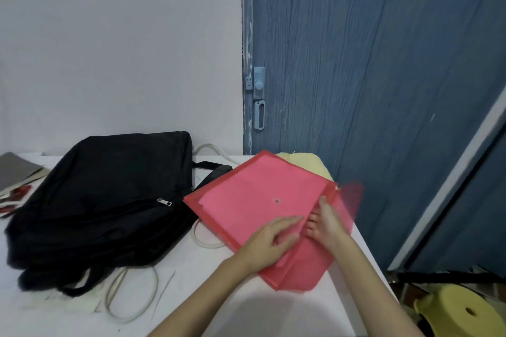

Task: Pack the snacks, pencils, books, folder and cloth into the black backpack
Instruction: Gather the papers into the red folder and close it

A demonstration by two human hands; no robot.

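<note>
Red translucent folder (262, 200) lies flat on the white surface (246, 309), right of centre, pink paper visible inside, snap button on its face. Flap (351, 197) at the right end is lifted and motion-blurred.

Left hand (269, 241) rests on the folder's near part, fingers mostly straight and pointing right, pressing it down; grip released, not clenched round anything. Right hand (327, 224) is at the folder's open end beside the flap. Fingers seem to reach into or under the opening, seen partly through the red plastic; can't tell whether that grip is grasping anything.

Black backpack (104, 200) lies on its side left of the folder, just beside it and touching or nearly so at the folder's left corner. Main zip looks closed, with the silver zip pull (164, 202) showing. One strap (213, 168) pokes out toward the folder, more straps hang off the near edge.

Pale yellow cloth (309, 164) sits behind the folder, partly hidden under its far corner.

White cord (131, 295) loops on the surface under and in front of the backpack. Far left: grey book or pad (16, 169) and some red items (19, 191), too small to tell what.

Background: white wall, blue door (369, 63) with latch and handle. Yellow stool (465, 312) on the floor, lower right.
</note>
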